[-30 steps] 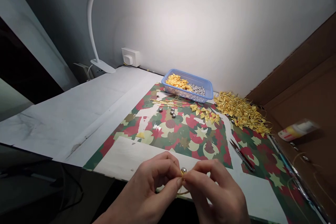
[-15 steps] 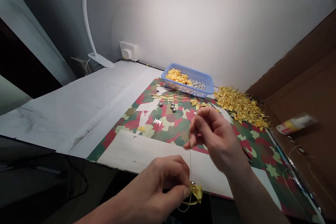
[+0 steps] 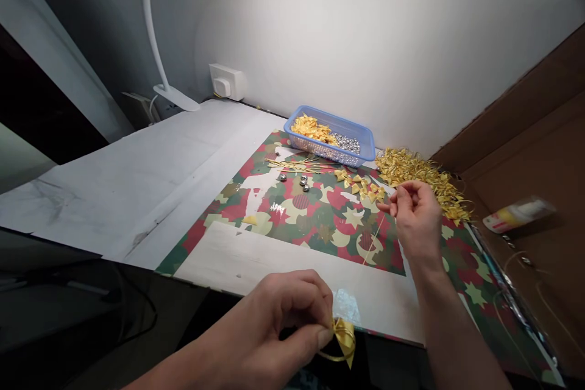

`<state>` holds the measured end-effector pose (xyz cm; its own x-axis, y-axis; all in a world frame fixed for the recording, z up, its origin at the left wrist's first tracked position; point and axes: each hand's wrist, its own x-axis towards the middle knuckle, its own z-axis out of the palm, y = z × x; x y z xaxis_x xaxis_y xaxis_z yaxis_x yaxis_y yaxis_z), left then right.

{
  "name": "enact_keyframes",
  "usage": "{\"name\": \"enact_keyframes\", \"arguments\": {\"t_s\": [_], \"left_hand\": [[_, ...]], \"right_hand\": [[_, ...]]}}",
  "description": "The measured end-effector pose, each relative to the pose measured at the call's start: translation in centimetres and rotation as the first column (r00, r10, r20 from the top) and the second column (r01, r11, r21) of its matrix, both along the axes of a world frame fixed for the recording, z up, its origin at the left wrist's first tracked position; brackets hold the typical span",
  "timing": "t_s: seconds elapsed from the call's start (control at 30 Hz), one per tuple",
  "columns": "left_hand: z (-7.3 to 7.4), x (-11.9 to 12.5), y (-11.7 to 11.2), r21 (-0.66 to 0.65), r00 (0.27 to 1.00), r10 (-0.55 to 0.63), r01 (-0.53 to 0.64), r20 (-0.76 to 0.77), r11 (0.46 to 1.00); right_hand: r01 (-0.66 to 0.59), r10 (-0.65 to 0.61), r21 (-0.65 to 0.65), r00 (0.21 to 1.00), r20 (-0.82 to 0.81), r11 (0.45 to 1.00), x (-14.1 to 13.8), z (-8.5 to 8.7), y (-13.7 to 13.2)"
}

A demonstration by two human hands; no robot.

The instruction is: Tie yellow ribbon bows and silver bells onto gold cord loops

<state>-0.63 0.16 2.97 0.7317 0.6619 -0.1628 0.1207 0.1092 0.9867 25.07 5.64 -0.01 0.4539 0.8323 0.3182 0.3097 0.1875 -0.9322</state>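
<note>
My left hand (image 3: pixel 287 320) is closed at the table's front edge, thumb and forefinger pinching a gold ribbon bow (image 3: pixel 346 338) with a loop of gold cord hanging under it. My right hand (image 3: pixel 418 219) is raised over the right of the camouflage-patterned mat (image 3: pixel 320 231), fingertips pinched together. From those fingertips a thin thread (image 3: pixel 373 239) slants down to the left; its far end fades from sight. Several small gold bows (image 3: pixel 359 186) lie just beyond my right hand. Silver jingle bells (image 3: pixel 304 181) rest on the mat farther left.
A blue basket (image 3: pixel 329 116) of gold bows and silver bells stands by the wall. Gold cords (image 3: pixel 299 164) lie before it. To its right is a heap of finished gold bows (image 3: pixel 415 177). A white lamp (image 3: pixel 176 97), a bottle (image 3: pixel 516 214) and a cardboard side (image 3: pixel 530 134) flank the table.
My right hand has moved away to the right and slightly up, from above my left hand, drawing the thread along. My left hand still holds the bow in nearly the same place.
</note>
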Motion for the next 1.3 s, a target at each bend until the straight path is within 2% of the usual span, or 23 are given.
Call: {"name": "enact_keyframes", "arguments": {"t_s": [0.07,0.13,0.17,0.2,0.27,0.33,0.53,0.7,0.8,0.9,1.03,1.1,1.3], "left_hand": [[0.2,0.0,-0.1,0.066,0.998,0.044,-0.041,-0.039,0.997],[0.2,0.0,0.0,0.085,0.994,0.088,-0.082,-0.063,0.993],[0.1,-0.1,0.1,0.052,0.993,0.102,-0.099,-0.063,0.994],[-0.1,-0.1,0.2,-0.012,0.993,0.105,-0.106,-0.047,0.994],[-0.4,-0.2,0.5,-0.165,0.995,0.100,-0.099,-0.001,0.981],[-0.7,-0.2,0.7,-0.261,0.995,0.092,-0.079,0.037,0.962],[-0.5,0.0,0.3,-0.229,0.991,0.131,-0.126,0.002,0.965],[-0.1,-0.1,0.0,-0.186,0.979,0.203,-0.199,0.005,0.962],[0.4,-0.3,0.1,-0.154,0.975,0.220,-0.220,-0.020,0.963],[0.7,-0.5,0.0,-0.105,0.976,0.212,-0.216,-0.047,0.971],[0.2,-0.7,-0.2,-0.070,0.977,0.211,-0.211,-0.005,0.975],[0.0,-0.7,-0.1,-0.089,0.977,0.214,-0.212,0.015,0.973],[0.2,-0.4,0.5,-0.268,0.985,0.169,-0.158,0.019,0.950]], "right_hand": [[-0.076,0.073,-0.049,0.996,-0.052,0.996,-0.9,0.5,-2.4],[-0.212,0.202,-0.134,0.975,-0.088,0.968,-2.3,1.2,-5.3],[-0.297,0.280,-0.199,0.954,-0.107,0.934,-3.0,1.5,-6.8],[-0.427,0.398,-0.279,0.904,-0.154,0.860,-3.8,1.7,-8.1],[-0.515,0.459,-0.376,0.857,-0.234,0.770,-5.0,2.1,-10.2],[-0.541,0.481,-0.410,0.841,-0.249,0.735,-5.9,2.2,-11.3],[-0.458,0.490,-0.390,0.871,-0.019,0.799,-7.6,1.8,-10.9],[-0.443,0.431,-0.330,0.895,-0.113,0.834,-8.4,1.6,-10.7],[-0.429,0.401,-0.342,0.903,-0.153,0.836,-8.6,1.8,-10.9],[-0.418,0.398,-0.340,0.908,-0.131,0.843,-8.7,1.9,-11.1],[-0.411,0.403,-0.283,0.911,-0.089,0.867,-8.8,1.5,-11.2],[-0.411,0.410,-0.254,0.910,-0.059,0.875,-8.9,1.1,-11.2],[-0.359,0.365,-0.130,0.931,0.028,0.924,-9.3,0.4,-11.1]]}}
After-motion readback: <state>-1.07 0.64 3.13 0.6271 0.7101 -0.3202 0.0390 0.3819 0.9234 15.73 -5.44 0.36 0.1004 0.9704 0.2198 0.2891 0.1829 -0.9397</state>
